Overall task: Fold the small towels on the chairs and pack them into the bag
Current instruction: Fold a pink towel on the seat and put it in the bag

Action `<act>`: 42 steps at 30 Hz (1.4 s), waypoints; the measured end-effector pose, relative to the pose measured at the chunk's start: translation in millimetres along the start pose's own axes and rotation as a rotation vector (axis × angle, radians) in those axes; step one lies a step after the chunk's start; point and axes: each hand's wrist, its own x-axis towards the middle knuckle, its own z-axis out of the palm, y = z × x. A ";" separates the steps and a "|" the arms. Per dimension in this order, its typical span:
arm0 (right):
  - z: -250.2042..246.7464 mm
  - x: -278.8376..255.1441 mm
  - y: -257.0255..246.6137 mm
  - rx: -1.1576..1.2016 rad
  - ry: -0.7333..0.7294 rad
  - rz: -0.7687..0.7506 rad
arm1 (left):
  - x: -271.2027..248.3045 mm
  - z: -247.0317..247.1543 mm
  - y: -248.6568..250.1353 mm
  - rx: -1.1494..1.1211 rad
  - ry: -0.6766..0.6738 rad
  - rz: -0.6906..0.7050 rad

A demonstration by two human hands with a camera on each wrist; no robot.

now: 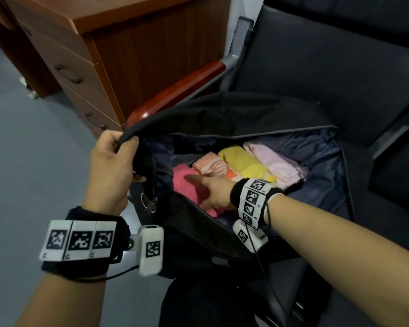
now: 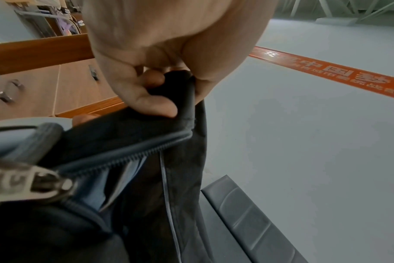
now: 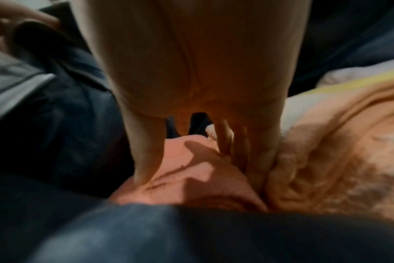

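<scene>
A black bag [image 1: 222, 114] lies unzipped on a dark chair seat. My left hand [image 1: 113, 161] grips the rim of its lid and holds it up; the left wrist view shows my fingers [image 2: 146, 103] curled round that black edge [image 2: 188, 99]. Inside lie a pink towel [image 1: 184, 187], an orange patterned one [image 1: 210, 164], a yellow one [image 1: 243, 161] and a pale lilac one [image 1: 276, 161], all folded, side by side. My right hand [image 1: 210, 187] is in the bag. Its thumb lies on the pink towel [image 3: 191, 178], with straight fingers [image 3: 225, 140] pushed down between it and the orange towel [image 3: 326, 169].
A wooden drawer cabinet [image 1: 92, 55] stands to the left behind a red-brown chair armrest [image 1: 180, 90]. More dark chair seats [image 1: 340, 55] run to the right. Grey floor [image 1: 33, 149] lies on the left, with an orange stripe [image 2: 326, 74] across it. The bag's zipper pull [image 2: 29, 183] hangs near my left wrist.
</scene>
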 end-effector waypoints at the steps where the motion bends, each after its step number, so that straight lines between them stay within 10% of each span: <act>1: 1.2 0.1 -1.3 -0.112 -0.044 -0.004 | 0.5 0.8 -0.2 0.011 -0.001 -0.002; 10: -11.7 -19.6 -6.2 -0.113 0.072 -0.031 | -0.5 7.1 4.6 0.219 -0.066 -0.063; 22: -84.3 -237.0 52.2 0.337 0.859 -0.003 | -91.0 114.6 83.0 0.849 -0.364 0.070; 29: -47.7 -443.3 194.1 0.466 1.192 0.240 | -243.2 299.9 135.5 0.636 -0.762 0.377; 42: 145.0 -718.0 478.4 0.612 1.350 0.859 | -583.6 585.0 65.4 0.574 -1.368 0.395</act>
